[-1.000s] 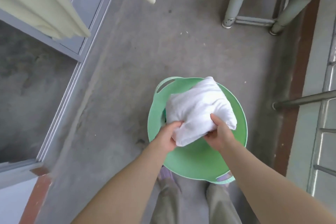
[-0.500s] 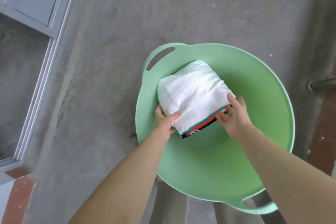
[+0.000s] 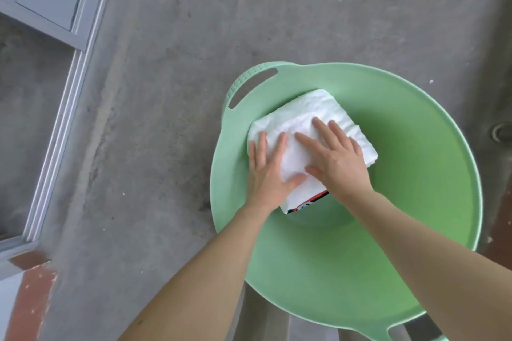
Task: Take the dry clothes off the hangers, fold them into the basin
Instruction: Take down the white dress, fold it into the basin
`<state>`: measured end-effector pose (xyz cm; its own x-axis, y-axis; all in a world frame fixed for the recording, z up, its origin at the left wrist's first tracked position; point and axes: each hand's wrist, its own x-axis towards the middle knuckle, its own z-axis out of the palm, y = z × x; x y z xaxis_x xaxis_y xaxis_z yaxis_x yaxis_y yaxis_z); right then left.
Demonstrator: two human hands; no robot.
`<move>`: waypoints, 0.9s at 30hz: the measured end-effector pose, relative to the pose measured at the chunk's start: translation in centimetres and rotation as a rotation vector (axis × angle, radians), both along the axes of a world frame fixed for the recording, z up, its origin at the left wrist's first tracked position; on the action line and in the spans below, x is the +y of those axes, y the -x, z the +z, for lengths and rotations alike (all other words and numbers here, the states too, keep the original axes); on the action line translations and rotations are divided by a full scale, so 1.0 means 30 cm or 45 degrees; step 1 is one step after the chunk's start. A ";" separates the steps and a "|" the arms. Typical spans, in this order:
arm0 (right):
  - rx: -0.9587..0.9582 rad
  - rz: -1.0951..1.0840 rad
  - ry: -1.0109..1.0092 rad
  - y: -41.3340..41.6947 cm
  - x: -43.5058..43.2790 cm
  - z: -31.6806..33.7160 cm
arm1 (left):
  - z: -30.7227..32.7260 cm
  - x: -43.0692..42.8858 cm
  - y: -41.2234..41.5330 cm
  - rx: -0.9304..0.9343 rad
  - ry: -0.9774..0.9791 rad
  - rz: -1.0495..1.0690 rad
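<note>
Both hands, left hand [image 3: 267, 169] and right hand [image 3: 336, 158], lie flat-fingered pressing the folded white cloth bundle [image 3: 310, 119] inside the round green plastic basin [image 3: 415, 174], likely flattening it.

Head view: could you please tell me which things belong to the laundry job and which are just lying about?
Job: folded white garment; green basin holding it; left hand and right hand, flat on the garment.
Lying about: grey door frame; floor drain; concrete floor.
</note>
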<state>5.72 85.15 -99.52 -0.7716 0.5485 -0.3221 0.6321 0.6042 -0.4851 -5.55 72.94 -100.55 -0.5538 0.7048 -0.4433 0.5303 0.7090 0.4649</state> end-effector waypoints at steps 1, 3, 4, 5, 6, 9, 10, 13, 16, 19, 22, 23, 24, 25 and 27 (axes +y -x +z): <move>-0.090 0.021 0.004 0.014 -0.001 -0.013 | -0.027 0.001 0.001 -0.015 0.067 -0.016; -0.238 0.048 0.017 0.031 0.003 -0.037 | -0.077 0.008 -0.011 0.005 0.163 -0.057; -0.283 0.052 0.035 0.038 0.006 -0.048 | -0.101 0.011 -0.015 0.017 0.215 -0.079; -0.314 0.066 0.049 0.042 0.008 -0.061 | -0.121 0.015 -0.020 0.032 0.269 -0.106; -0.336 0.086 0.057 0.042 0.010 -0.076 | -0.144 0.016 -0.027 0.054 0.319 -0.130; -0.338 0.120 0.074 0.030 0.009 -0.122 | -0.190 0.013 -0.036 0.122 0.389 -0.178; -0.331 0.122 0.075 0.026 0.007 -0.136 | -0.210 0.013 -0.037 0.128 0.395 -0.178; -0.360 0.191 0.042 0.014 -0.012 -0.163 | -0.245 0.001 -0.047 0.129 0.438 -0.156; -0.442 0.264 0.026 0.011 -0.024 -0.174 | -0.251 -0.012 -0.042 0.138 0.449 -0.188; -0.492 0.294 0.101 0.020 0.007 -0.150 | -0.217 -0.003 -0.024 0.148 0.461 -0.228; -0.460 0.296 0.191 0.015 0.050 -0.090 | -0.159 0.014 -0.023 0.121 0.492 -0.251; -0.419 0.271 0.215 0.009 0.057 -0.060 | -0.132 0.016 -0.024 0.108 0.489 -0.244; -0.373 0.240 0.230 0.003 0.063 -0.032 | -0.104 0.020 -0.025 0.090 0.477 -0.236; -0.339 0.210 0.237 -0.005 0.068 -0.003 | -0.076 0.022 -0.026 0.072 0.452 -0.217; -0.295 0.182 0.242 -0.019 0.072 0.056 | -0.003 0.024 -0.022 0.005 0.400 -0.156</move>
<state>6.28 87.33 -97.83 -0.7304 0.3532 -0.5846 0.6544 0.6071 -0.4508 -4.88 73.67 -100.64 -0.4757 0.5954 -0.6475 0.6214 0.7484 0.2317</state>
